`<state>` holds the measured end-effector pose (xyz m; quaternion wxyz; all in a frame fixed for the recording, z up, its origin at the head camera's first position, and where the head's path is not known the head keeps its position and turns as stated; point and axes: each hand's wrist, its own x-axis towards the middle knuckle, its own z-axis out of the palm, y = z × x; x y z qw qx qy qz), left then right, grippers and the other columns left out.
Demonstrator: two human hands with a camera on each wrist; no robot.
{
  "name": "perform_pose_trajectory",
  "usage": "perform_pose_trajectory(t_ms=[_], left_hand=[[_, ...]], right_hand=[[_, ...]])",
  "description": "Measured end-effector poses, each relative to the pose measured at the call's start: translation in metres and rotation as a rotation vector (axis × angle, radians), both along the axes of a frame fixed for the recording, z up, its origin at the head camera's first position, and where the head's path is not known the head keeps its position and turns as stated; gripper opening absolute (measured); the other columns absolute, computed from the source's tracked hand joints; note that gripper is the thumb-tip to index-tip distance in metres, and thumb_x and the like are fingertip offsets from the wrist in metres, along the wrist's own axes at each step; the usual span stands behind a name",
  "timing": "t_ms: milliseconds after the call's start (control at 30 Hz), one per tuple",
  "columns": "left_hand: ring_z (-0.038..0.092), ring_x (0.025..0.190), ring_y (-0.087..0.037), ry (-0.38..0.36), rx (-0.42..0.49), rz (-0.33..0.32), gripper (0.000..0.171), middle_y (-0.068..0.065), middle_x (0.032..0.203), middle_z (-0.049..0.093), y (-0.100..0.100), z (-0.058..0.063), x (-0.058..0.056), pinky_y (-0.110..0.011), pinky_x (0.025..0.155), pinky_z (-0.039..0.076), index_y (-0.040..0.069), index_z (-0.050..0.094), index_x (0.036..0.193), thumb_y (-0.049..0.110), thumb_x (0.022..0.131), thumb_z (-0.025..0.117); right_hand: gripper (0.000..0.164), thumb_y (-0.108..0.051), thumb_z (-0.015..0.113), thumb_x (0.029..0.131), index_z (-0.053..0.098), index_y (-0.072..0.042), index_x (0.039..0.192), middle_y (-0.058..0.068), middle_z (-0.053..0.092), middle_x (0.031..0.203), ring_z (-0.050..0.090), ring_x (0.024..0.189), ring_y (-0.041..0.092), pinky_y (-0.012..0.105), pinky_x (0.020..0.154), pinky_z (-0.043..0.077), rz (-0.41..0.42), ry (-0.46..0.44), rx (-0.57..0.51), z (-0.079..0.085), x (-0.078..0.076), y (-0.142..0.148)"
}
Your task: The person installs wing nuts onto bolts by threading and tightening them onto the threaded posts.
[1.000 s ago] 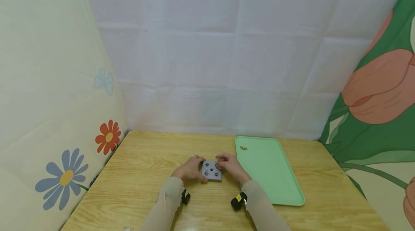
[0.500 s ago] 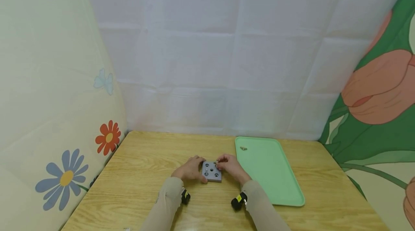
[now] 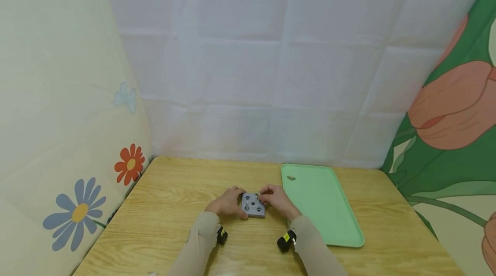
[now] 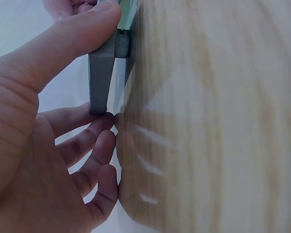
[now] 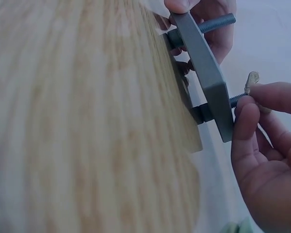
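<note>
A grey square plate (image 3: pixel 253 212) with several holes stands slightly above the table on bolt heads, one bolt head (image 4: pixel 122 44) showing under it in the left wrist view. My left hand (image 3: pixel 226 203) grips the plate's left side, thumb on the near edge and fingers at the far one. One threaded bolt (image 5: pixel 219 23) sticks up bare through the plate. On a second bolt (image 5: pixel 237 100), at the far right corner, my right hand (image 3: pixel 278 200) pinches a wing nut (image 5: pixel 252 79) between thumb and fingertips; the fingers hide part of it.
A pale green tray (image 3: pixel 321 207) lies right of the plate, close to my right forearm. Near its far left corner rests a small brass-coloured wing nut (image 3: pixel 291 177). The wooden table (image 3: pixel 174 181) ends at a white cloth (image 3: pixel 232 129) behind.
My right fingers have shifted slightly around the wing nut, which shows at a different angle. The left hand and the plate have stayed in place.
</note>
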<state>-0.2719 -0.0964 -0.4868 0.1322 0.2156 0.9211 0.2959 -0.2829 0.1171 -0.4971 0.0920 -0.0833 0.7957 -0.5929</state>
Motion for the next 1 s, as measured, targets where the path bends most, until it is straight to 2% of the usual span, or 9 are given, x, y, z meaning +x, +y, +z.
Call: perform_pose_trajectory(t_ms=[300,500,633,800,1000], left_hand=[[0.037,0.127,-0.034,-0.007,0.002,0.009,0.082,-0.011,0.136,0.042,0.0004,-0.0007,0.0003,-0.05,0.097,0.036,0.009,0.046,0.137,0.037,0.07,0.083],[0.036,0.128,-0.035,-0.004,0.008,0.008,0.082,-0.012,0.137,0.042,0.0001,-0.001,0.0006,-0.051,0.097,0.037,0.009,0.046,0.137,0.037,0.069,0.084],[0.036,0.128,-0.035,-0.006,0.009,0.008,0.083,-0.012,0.137,0.042,-0.0005,-0.0006,0.0008,-0.051,0.097,0.037,0.009,0.046,0.138,0.037,0.07,0.084],[0.036,0.128,-0.034,-0.006,0.006,0.006,0.082,-0.011,0.137,0.042,-0.0007,-0.0011,0.0006,-0.051,0.097,0.037,0.01,0.046,0.138,0.038,0.07,0.083],[0.037,0.128,-0.034,-0.004,0.008,0.009,0.082,-0.011,0.136,0.043,-0.0002,-0.0015,-0.0001,-0.05,0.097,0.037,0.009,0.047,0.136,0.038,0.069,0.084]], right_hand=[[0.012,-0.003,0.064,0.087,0.063,0.006,0.095,0.006,0.064,0.084,0.058,0.074,0.013,0.027,0.067,0.05,-0.003,-0.009,-0.036,0.0021,0.0029,0.0001],[0.023,-0.008,0.051,0.094,0.062,0.011,0.098,0.012,0.063,0.085,0.059,0.073,0.016,0.031,0.066,0.051,-0.013,-0.064,-0.116,0.0053,0.0035,0.0004],[0.022,-0.001,0.045,0.094,0.061,0.013,0.099,0.012,0.063,0.084,0.059,0.071,0.015,0.028,0.065,0.051,-0.024,-0.088,-0.146,0.0045,0.0022,0.0005],[0.015,0.007,0.05,0.089,0.061,0.012,0.098,0.009,0.063,0.083,0.059,0.07,0.013,0.026,0.064,0.05,-0.029,-0.079,-0.141,0.002,0.0019,0.0007],[0.011,0.005,0.059,0.086,0.062,0.01,0.095,0.008,0.064,0.084,0.059,0.07,0.013,0.028,0.065,0.051,-0.032,-0.044,-0.117,0.0005,0.0019,-0.0001]])
